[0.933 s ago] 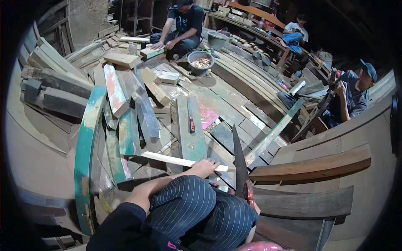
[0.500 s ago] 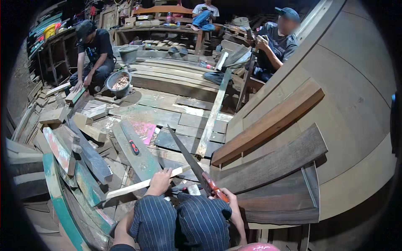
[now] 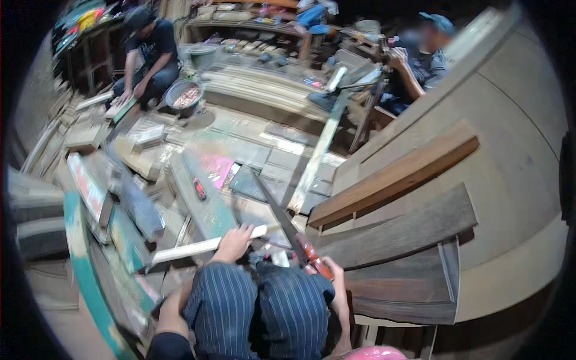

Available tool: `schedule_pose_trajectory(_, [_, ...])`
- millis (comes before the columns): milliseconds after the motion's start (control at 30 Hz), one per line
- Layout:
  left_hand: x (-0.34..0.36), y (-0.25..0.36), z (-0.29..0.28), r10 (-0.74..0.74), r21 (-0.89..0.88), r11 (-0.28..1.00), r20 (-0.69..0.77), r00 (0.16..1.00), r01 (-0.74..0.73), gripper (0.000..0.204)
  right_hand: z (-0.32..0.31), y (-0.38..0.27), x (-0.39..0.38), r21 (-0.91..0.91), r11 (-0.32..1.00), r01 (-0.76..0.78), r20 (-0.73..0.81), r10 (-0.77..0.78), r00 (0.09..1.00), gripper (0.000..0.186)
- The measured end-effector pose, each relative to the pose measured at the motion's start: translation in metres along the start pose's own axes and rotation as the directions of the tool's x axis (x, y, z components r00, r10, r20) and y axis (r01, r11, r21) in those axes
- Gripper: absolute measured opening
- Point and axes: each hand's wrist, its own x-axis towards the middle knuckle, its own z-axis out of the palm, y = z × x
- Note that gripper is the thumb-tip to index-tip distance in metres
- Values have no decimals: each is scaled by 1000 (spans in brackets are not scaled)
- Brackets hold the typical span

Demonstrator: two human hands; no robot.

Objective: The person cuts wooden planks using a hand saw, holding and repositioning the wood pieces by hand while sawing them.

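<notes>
At lower centre, your left hand point(image 3: 234, 243) clasps a pale, long wooden strip point(image 3: 191, 250) slanting up rightward; your right hand point(image 3: 333, 271) grips a red-brown-handled dark saw point(image 3: 291, 230), blade just right of its end.

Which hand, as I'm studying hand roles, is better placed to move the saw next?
Likely the right hand: it grips the saw by its handle, while the left hand holds the pale wood strip.
</notes>
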Motion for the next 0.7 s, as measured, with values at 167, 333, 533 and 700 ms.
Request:
schedule_pose_trajectory(167, [5,-1,3,1,56,998,13,1000,-2,43,8,-29,4,-203,975,93,-129,-121,984,25])
schedule_pose_trajectory(333, [5,1,2,-3,57,998,48,999,1,42,9,-44,24,-380,907,183,-77,-228,971,24])
schedule_pose_trajectory(533, [8,1,4,-44,62,997,62,997,40,41,14,-46,27,-381,905,187,-52,-223,973,26])
schedule_pose_trajectory(700, [8,2,5,4,106,994,16,1000,-6,44,17,-44,23,-318,938,139,-104,-180,978,25])
